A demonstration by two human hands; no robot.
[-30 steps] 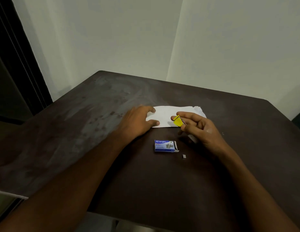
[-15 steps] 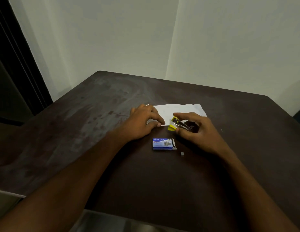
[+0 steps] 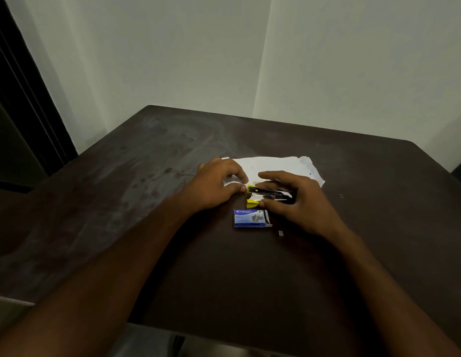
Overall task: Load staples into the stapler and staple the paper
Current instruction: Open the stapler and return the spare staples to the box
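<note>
Forearms reach in from 7 and 5 o'clock across a dark brown table point(image 3: 147, 202), meeting just past its centre. Nearest the camera lies a small grey piece point(image 3: 280, 233), alone on the tabletop at 4 o'clock from a blue staple box point(image 3: 251, 218), which lies flat with its right end flap open. Just beyond the box, at its 1 o'clock, the right hand point(image 3: 298, 202) grips a black and yellow stapler point(image 3: 269, 194): the fingers curl over the top, the thumb presses the near side, and the yellow nose points to 9 o'clock. The stapler's yellow front parts stand apart, with a metal rail showing between them. At the stapler's 9 o'clock the left hand point(image 3: 219, 184) sits with its fingers curled, thumb tip touching the yellow nose and forefinger lying on the near left corner of the paper point(image 3: 273, 164); whether thumb and finger pinch the sheet cannot be told. The white paper lies flat at 12 o'clock from the stapler, its right end ragged. Beyond the table rise pale walls point(image 3: 172, 60) and, at 9 o'clock, a dark door frame point(image 3: 21, 99).
</note>
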